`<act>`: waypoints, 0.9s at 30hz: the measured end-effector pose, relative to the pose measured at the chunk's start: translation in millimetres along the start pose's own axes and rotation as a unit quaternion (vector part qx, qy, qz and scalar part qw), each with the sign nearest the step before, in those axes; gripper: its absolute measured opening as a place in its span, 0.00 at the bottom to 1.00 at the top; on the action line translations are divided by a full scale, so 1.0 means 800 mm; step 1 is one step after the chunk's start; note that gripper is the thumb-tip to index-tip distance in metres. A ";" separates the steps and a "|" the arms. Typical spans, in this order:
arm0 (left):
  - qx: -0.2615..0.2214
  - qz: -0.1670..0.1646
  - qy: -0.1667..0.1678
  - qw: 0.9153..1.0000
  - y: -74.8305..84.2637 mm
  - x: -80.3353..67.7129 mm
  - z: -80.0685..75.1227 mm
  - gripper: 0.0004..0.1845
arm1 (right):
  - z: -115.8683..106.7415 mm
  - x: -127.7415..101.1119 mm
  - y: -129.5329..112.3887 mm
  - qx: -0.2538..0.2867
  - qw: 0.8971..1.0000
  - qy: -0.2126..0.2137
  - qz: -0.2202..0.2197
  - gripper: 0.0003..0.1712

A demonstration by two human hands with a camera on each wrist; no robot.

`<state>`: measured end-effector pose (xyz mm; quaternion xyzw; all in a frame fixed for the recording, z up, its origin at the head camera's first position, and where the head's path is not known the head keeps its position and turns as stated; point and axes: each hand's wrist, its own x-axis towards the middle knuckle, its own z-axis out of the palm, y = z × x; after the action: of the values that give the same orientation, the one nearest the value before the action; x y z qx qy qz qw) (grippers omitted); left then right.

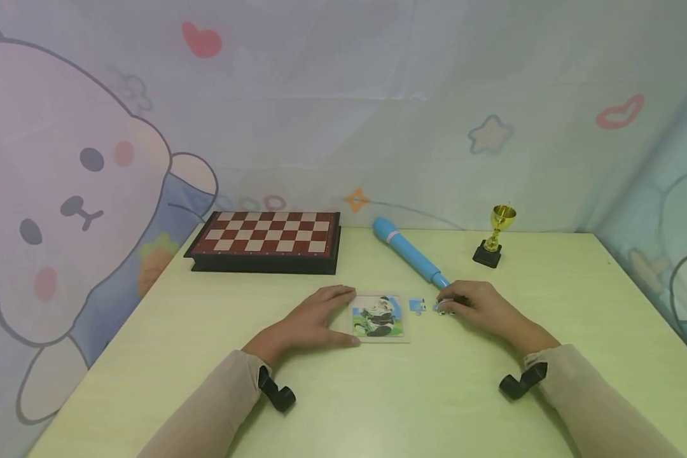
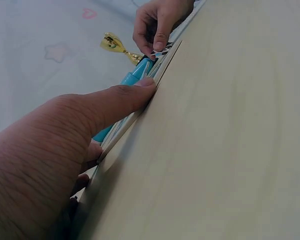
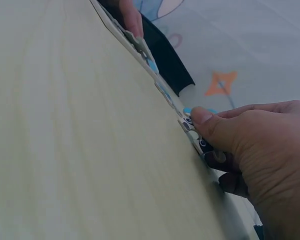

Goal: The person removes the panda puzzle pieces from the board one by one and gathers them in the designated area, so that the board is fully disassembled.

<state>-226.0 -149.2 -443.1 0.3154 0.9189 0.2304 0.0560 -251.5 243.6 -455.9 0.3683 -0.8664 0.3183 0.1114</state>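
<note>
A small square puzzle tray [image 1: 379,318] with a panda picture lies flat near the middle of the table. My left hand [image 1: 315,318] rests against its left edge, fingers straight along the frame [image 2: 140,107]. To the tray's right lies a loose blue puzzle piece [image 1: 416,306]. My right hand [image 1: 475,307] sits just beyond it, its fingertips pinching small puzzle pieces [image 3: 191,126] on the tabletop. In the right wrist view the thumb [image 3: 210,125] presses on those pieces.
A folded chessboard [image 1: 266,242] stands at the back left. A blue tube-shaped pen [image 1: 409,251] lies diagonally behind the puzzle, its tip near my right hand. A small gold trophy [image 1: 495,236] stands at the back right. Cartoon curtains wall the pale green table [image 1: 378,407].
</note>
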 end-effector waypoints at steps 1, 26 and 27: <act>0.000 0.000 0.001 1.000 0.000 0.000 0.000 0.55 | 0.000 0.001 -0.001 -0.005 1.000 0.001 -0.014 0.08; 0.000 0.004 0.002 1.000 0.003 0.000 -0.001 0.55 | 0.007 0.012 -0.010 -0.089 0.983 0.057 -0.153 0.11; 0.002 0.002 0.001 1.000 0.003 0.000 -0.001 0.55 | 0.008 0.012 -0.010 -0.089 0.983 0.058 -0.151 0.10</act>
<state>-225.0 -148.0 -441.2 0.3168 0.9189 0.2285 0.0544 -252.1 230.3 -452.8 0.4645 -0.8178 0.2398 0.2405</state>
